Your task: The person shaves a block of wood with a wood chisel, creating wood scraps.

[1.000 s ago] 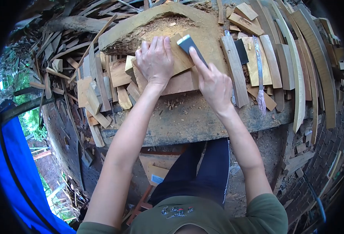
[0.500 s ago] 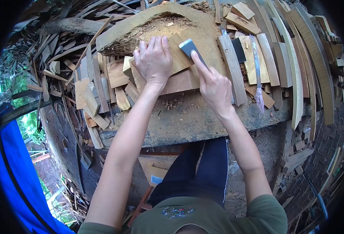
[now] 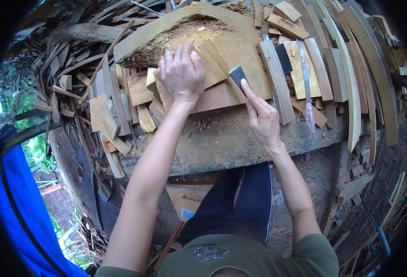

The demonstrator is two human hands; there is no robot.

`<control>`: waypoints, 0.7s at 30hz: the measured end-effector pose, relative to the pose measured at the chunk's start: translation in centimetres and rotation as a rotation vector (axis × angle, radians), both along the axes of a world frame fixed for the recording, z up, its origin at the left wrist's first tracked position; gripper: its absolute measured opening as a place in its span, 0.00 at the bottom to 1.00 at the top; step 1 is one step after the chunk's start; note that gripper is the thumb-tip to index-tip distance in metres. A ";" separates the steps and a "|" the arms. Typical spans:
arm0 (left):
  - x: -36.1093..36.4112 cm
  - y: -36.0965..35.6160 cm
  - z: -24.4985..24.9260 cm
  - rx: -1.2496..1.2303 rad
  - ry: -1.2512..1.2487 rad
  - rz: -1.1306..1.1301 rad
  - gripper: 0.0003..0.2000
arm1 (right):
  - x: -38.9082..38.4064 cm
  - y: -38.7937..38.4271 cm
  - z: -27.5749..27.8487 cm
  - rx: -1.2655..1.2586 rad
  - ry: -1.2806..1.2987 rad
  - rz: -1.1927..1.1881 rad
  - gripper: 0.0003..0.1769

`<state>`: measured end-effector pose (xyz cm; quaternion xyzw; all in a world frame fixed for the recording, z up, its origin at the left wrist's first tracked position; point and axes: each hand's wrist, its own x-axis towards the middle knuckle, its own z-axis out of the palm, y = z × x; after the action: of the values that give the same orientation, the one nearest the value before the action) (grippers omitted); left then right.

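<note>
My left hand [image 3: 182,76] bends its fingers over the left end of a wooden block [image 3: 211,62] and bears down on it. The block lies tilted on a thick slab of wood [image 3: 242,48], with sawdust and chips around a hollow at its back. In my right hand [image 3: 264,121] is a broad flat chisel [image 3: 238,78], its dark blade ending in a bright edge. The forefinger lies along the blade. That edge points up and left, a short way right of the block, not touching it. The chisel's rear end is hidden in my palm.
Several curved wooden strips [image 3: 349,92] and a metal blade with a cloth-wrapped end [image 3: 308,113] lie on the right. Offcuts [image 3: 109,117] are stacked at the left, before a heap of scrap wood. The bench's front edge [image 3: 199,166] runs before my legs.
My right hand has drawn the chisel back to the right and down, off the block. The left hand stays on the block, its fingers slightly shifted.
</note>
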<state>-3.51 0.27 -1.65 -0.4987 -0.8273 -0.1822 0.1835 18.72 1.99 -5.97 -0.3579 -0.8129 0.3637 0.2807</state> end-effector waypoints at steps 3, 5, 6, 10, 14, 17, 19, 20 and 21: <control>-0.2 -0.3 -0.2 0.020 -0.027 -0.011 0.17 | -1.0 -0.1 0.3 -0.038 0.035 -0.034 0.34; -0.2 -0.3 -0.1 0.024 -0.020 -0.018 0.17 | -1.2 0.0 0.4 -0.038 0.026 -0.017 0.33; -0.1 -0.3 0.0 0.003 0.004 -0.018 0.17 | -1.1 -0.1 0.3 -0.039 0.024 -0.021 0.33; 0.1 -0.3 0.1 -0.022 0.047 -0.009 0.17 | -0.7 -0.2 0.1 0.022 -0.059 0.004 0.33; 0.0 -0.1 -0.1 -0.011 0.052 -0.008 0.16 | -1.7 0.5 0.5 0.062 -0.087 0.007 0.32; 0.0 -0.4 -0.1 -0.033 0.047 -0.013 0.16 | -3.6 2.1 1.5 0.118 -0.016 0.004 0.32; 0.0 -0.2 0.0 -0.039 0.057 -0.001 0.15 | -2.8 1.5 1.1 0.081 -0.025 0.010 0.31; 0.1 -0.1 0.0 -0.036 0.057 -0.003 0.15 | -2.1 1.0 0.9 0.043 -0.036 0.022 0.31; 0.2 0.1 0.0 -0.023 0.054 0.000 0.14 | -1.3 0.5 0.7 0.046 -0.035 0.022 0.31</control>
<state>-3.34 0.35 -1.64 -0.5054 -0.8241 -0.1593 0.2000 17.40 2.50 -5.29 -0.3488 -0.8297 0.3417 0.2704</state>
